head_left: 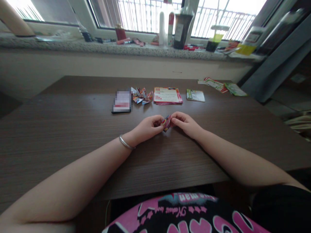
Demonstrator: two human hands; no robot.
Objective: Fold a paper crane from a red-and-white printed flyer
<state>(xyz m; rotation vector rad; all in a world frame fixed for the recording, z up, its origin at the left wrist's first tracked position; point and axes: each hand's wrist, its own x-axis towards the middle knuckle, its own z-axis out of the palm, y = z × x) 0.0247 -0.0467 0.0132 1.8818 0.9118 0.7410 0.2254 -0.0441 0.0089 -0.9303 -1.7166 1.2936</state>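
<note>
Between my hands, just above the middle of the table, is a small folded piece of colourful printed paper (166, 123), mostly red with yellow and blue. My left hand (152, 126), with a silver bracelet at the wrist, pinches its left side. The fingers of my right hand (186, 123) are closed on its right edge. Beyond my left hand lies a pile of similar folded paper pieces (142, 96). Behind my hands sits a stack of printed cards (168, 95) with red edges. The paper's fine folds are too small to make out.
A dark-edged device with a blurred screen (122, 101) lies left of the folded pile. To the right are a smaller stack of cards (195, 95) and loose printed strips (215, 84). Bottles and a dark cup (181, 30) stand on the stone windowsill (80, 47) behind the table (73, 129).
</note>
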